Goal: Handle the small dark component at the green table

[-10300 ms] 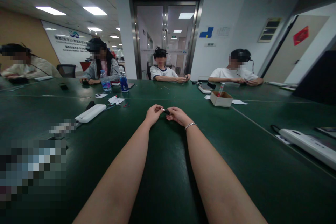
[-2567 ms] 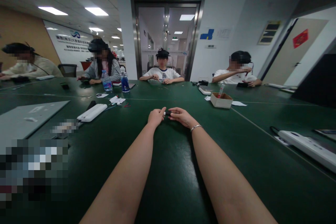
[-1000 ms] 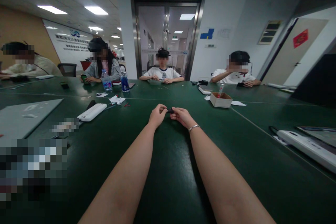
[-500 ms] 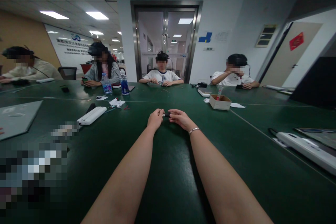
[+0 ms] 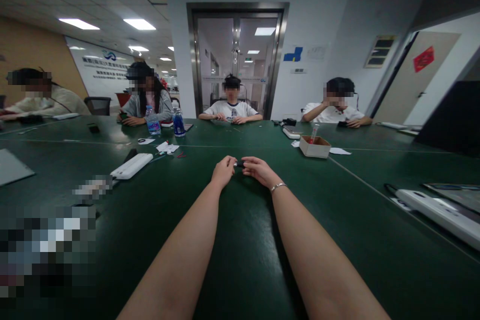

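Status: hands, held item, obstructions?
Left hand pinching small black object with silvery end; right hand at its dark end. Pale rectangular open box off right, not blocking.

Worn on my head, the one camera looks forward and down over the table (image 5: 243,260), near enough that my left hand (image 5: 223,171) and right hand (image 5: 260,170) show mid-view, and wide enough to reach the door (image 5: 217,42) beyond it.

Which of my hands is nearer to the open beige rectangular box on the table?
Right. Your right hand is left of the box and nearer you, not touching it; your left hand is farther left, past the right hand.
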Available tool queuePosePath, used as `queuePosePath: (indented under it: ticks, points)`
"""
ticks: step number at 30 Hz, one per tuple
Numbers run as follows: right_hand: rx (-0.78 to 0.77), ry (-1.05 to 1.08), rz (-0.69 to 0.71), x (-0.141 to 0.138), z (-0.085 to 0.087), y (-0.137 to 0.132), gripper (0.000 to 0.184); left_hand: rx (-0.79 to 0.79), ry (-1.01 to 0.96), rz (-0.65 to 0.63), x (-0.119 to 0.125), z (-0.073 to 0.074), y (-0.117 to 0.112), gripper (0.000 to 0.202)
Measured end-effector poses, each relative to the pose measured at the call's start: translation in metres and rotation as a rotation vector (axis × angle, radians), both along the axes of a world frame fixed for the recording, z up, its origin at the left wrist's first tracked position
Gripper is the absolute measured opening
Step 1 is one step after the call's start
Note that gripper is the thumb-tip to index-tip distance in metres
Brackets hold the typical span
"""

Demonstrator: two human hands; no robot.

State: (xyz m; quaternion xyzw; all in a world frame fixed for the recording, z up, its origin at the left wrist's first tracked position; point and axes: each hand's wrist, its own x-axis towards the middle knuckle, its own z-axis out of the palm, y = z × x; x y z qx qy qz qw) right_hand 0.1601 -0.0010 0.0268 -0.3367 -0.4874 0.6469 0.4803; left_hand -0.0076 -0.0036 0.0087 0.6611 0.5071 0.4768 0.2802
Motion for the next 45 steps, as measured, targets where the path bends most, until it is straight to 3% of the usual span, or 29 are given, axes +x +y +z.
queuePosePath:
  ticks: [6,13,20,26,31,40,45]
  points:
    - [-0.018,0.005,-0.014,0.0005,-0.0012,0.0023,0.017,0.017,-0.028,-0.019,0.0007,-0.0008,0.0012,0.021]
    - [-0.010,0.008,-0.007,0.0001,0.0014,-0.0007,0.018,-0.034,-0.014,-0.044,0.0015,0.0005,-0.0004,0.032]
    - [-0.023,0.051,-0.045,-0.0001,0.0000,0.0005,0.015,0.007,-0.050,-0.011,0.0014,0.0020,-0.0008,0.021]
    - [-0.025,0.041,-0.036,-0.0002,0.0001,0.0002,0.016,-0.026,-0.051,-0.042,0.0014,0.0005,0.0005,0.029]
    - [-0.026,0.048,-0.038,-0.0004,0.0001,0.0008,0.015,0.045,-0.043,-0.006,0.0016,0.0020,-0.0013,0.028]
    - [-0.010,0.027,-0.014,0.0003,-0.0011,0.0014,0.015,-0.029,-0.070,-0.069,0.0019,0.0006,0.0013,0.032]
    - [-0.019,0.049,-0.037,-0.0002,0.0002,0.0003,0.014,-0.016,-0.144,-0.097,0.0040,0.0003,0.0017,0.024]
